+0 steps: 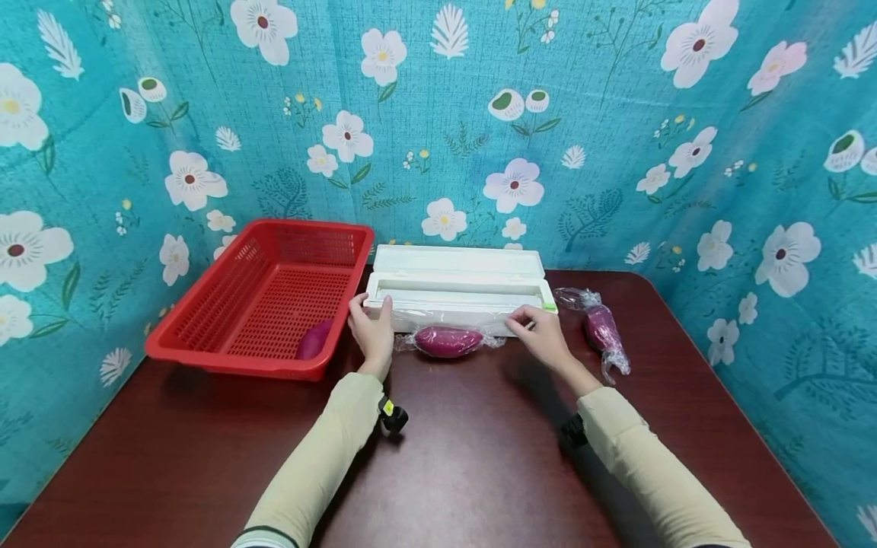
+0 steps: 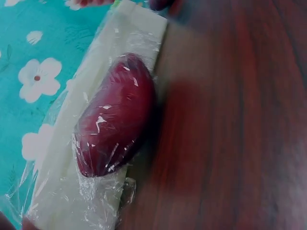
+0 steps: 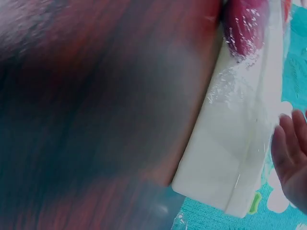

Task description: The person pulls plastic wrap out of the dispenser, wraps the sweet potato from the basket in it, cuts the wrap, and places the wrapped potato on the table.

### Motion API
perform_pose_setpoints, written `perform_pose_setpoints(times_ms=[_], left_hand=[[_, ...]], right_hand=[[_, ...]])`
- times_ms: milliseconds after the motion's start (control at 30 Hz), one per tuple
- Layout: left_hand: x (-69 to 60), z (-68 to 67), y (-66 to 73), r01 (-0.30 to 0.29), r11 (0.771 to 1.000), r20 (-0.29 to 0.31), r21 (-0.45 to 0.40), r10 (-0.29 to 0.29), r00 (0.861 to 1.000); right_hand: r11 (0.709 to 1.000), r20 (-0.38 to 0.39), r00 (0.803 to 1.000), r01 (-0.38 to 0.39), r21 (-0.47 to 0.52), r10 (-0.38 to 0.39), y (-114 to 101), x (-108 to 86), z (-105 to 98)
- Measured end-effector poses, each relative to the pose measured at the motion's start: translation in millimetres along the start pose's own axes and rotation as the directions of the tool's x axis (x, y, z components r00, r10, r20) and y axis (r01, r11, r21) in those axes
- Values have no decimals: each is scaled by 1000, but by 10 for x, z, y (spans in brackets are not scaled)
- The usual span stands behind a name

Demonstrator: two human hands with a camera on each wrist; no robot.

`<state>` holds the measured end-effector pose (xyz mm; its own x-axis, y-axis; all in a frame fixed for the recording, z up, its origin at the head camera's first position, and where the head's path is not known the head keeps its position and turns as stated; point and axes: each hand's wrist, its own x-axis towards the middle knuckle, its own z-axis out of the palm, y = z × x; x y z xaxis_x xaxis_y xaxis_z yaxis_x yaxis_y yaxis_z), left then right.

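Observation:
My left hand [image 1: 372, 332] is at the left front corner of a long white cling film dispenser [image 1: 455, 317] with its lid raised. Its thumb and forefinger stand apart beside clear cling film [image 2: 24, 184]. At the dispenser's right front, my right hand [image 1: 541, 335] has thumb and forefinger drawn together at the film's edge; other fingers look fairly straight in the right wrist view. A purple sweet potato [image 1: 448, 342] wrapped in film lies against the dispenser's front, between the hands. The exact contact of the fingertips with the thin film is hard to see.
A red plastic basket [image 1: 247, 364] stands to the left with a bare purple sweet potato [image 1: 314, 340] inside. Another wrapped sweet potato [image 1: 603, 329] lies right of the dispenser, its film ends twisted. A floral blue curtain [image 1: 411, 114] hangs behind the dark wooden table [image 1: 473, 457].

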<state>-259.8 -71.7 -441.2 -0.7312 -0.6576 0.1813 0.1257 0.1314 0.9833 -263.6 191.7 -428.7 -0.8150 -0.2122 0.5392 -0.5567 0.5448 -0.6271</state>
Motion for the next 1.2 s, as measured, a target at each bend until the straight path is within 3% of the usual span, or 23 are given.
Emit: perform_pose_setpoints(times_ms=[67, 100, 133, 167, 233, 300, 367, 433, 467, 500, 567, 667, 800, 967, 1100, 1167, 1200], left_hand=[[-43, -14, 4, -105, 993, 26, 57, 104, 994], [-66, -22, -3, -171, 982, 60, 86, 166, 984], [-93, -35, -6, -245, 964, 110, 107, 233, 966], [-118, -48, -14, -321, 939, 176, 124, 297, 938], [-152, -70, -31, -445, 886, 332, 129, 384, 862], [-164, -90, -39, -544, 829, 483, 126, 428, 764], [-155, -104, -36, -611, 780, 614, 132, 420, 669], [-137, -117, -29, -654, 738, 709, 164, 373, 599], [-127, -123, -24, -675, 714, 746, 186, 345, 570], [-119, -128, -21, -687, 696, 775, 207, 312, 550], [-106, -137, -20, -697, 675, 813, 242, 251, 525], [-94, -136, -37, -712, 648, 837, 272, 205, 507], [-95, -127, -59, -740, 628, 858, 240, 219, 464], [-103, -117, -62, -783, 588, 879, 203, 243, 410], [-108, -121, -62, -808, 556, 897, 197, 231, 377], [-113, -133, -69, -806, 558, 905, 199, 211, 370], [-117, -143, -73, -796, 573, 909, 196, 199, 366]], right_hand=[[999, 119, 993, 13, 35, -17, 22, -20, 24], [998, 171, 985, 19, 57, -29, 39, -31, 36], [997, 212, 976, 28, 68, -42, 57, -42, 50], [996, 244, 968, 37, 83, -56, 71, -54, 65], [993, 285, 955, 60, 96, -86, 108, -67, 100], [993, 305, 946, 89, 82, -110, 124, -74, 130], [992, 320, 939, 110, 60, -123, 126, -76, 160], [992, 335, 934, 117, 36, -122, 130, -75, 188], [993, 345, 931, 113, 29, -116, 130, -76, 202], [994, 351, 930, 111, 20, -111, 137, -74, 217], [995, 366, 925, 102, 15, -101, 149, -70, 251], [994, 375, 922, 108, -1, -99, 159, -60, 296], [987, 378, 917, 153, -45, -126, 145, -49, 356], [972, 382, 911, 211, -102, -157, 108, -49, 413], [987, 401, 907, 153, -39, -125, 125, -67, 418], [992, 421, 899, 125, 12, -119, 150, -83, 405], [993, 435, 893, 110, 34, -113, 165, -92, 397]])
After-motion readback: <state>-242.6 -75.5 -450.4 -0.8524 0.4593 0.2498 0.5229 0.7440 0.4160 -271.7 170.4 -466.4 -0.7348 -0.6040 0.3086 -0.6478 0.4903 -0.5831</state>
